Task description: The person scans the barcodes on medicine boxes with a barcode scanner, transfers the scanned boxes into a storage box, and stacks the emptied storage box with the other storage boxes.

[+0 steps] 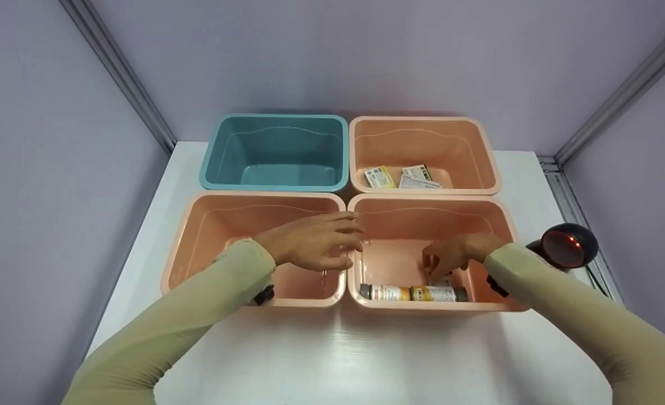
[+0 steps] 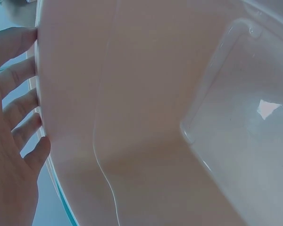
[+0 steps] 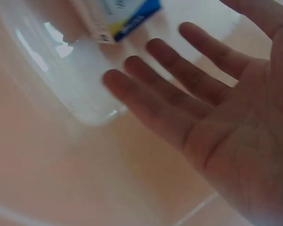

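My left hand (image 1: 324, 241) reaches over the front left bin (image 1: 183, 242), its fingertips at the rim beside the front right bin. In the left wrist view its spread fingers touch that rim and hold nothing. Inside the front right bin (image 1: 388, 256), my right hand (image 1: 450, 256) points down near a small box (image 1: 443, 280). The right wrist view shows this blue, yellow and white box (image 3: 125, 16) beyond loosely extended fingers (image 3: 151, 101), apart from them. Two bottles, one with a white label (image 1: 389, 292) and one with a yellow label (image 1: 434, 293), lie end to end along the bin's near wall.
A blue bin (image 1: 274, 187) stands at the back left. In the peach bin (image 1: 425, 191) at the back right lie several small boxes, one yellow and white (image 1: 379, 177). A black scanner-like device (image 1: 570, 246) with red lights stands right of the bins on the white table (image 1: 388, 360).
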A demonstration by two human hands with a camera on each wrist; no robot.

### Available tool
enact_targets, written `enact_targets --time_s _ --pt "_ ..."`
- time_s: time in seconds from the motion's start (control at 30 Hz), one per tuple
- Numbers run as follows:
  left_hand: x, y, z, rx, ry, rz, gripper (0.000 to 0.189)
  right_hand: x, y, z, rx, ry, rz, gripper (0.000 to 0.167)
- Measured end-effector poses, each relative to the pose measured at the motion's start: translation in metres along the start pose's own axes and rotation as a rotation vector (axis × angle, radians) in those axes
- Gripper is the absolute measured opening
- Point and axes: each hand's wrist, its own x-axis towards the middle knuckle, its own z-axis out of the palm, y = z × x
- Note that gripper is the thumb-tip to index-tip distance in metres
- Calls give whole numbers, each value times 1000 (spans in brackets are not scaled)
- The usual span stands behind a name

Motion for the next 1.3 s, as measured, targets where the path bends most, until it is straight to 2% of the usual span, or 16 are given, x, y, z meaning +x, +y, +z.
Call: enact_targets --time_s 0.1,0.33,0.5,0.57,0.67,0.8,0.97,1.07,1.2,1.3 --pt "0 0 1 6 -2 -2 52 4 1 5 46 -57 39 45" --pt "2 -1 2 -3 14 29 49 9 8 11 -29 -66 -7 32" --pt "2 -1 2 -4 10 26 50 4 12 8 14 -62 -37 32" --pt "2 -1 2 6 11 26 50 0 13 4 14 -15 -46 34" --pt "1 -1 2 8 7 22 51 -7 14 -4 -16 108 -85 39" --pt "1 -1 2 0 8 27 51 -15 14 -13 -44 298 -240 36" --pt "2 -1 2 -2 25 39 51 -30 9 -21 13 489 -436 39" --pt "1 -1 1 -1 16 28 52 -39 3 -22 93 556 -474 48" --pt "1 -1 1 2 8 21 52 -49 -4 -20 204 630 -487 44" --pt "1 -2 1 6 12 30 51 -57 -9 -18 235 703 -512 39"
